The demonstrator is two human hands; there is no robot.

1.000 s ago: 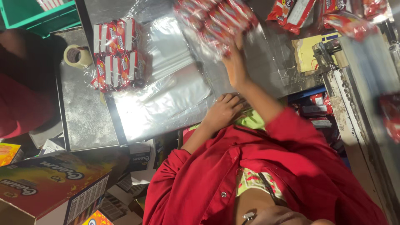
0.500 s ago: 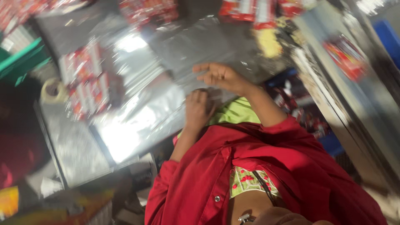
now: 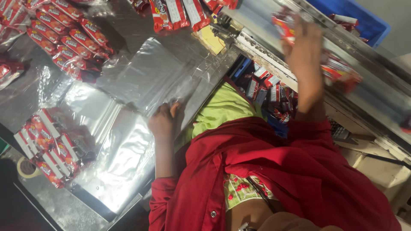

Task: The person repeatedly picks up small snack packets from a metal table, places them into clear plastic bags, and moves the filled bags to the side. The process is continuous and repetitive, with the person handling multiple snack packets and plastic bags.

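Note:
My left hand rests at the near edge of the metal table, fingers curled on the corner of a clear plastic bag that lies flat on a stack of such bags. My right hand reaches far right over a metal conveyor, and its fingers lie on a red snack packet. Motion blur hides whether it grips the packet. More red packets lie on the conveyor beside that hand. My red garment fills the lower frame.
Piles of red packets lie at the table's upper left, with bagged bundles at the lower left. A tape roll sits near the left edge. A blue crate stands behind the conveyor, and loose packets lie under it.
My right hand left the table and swung right to the conveyor. My left hand stayed on the plastic bags. The view turned right.

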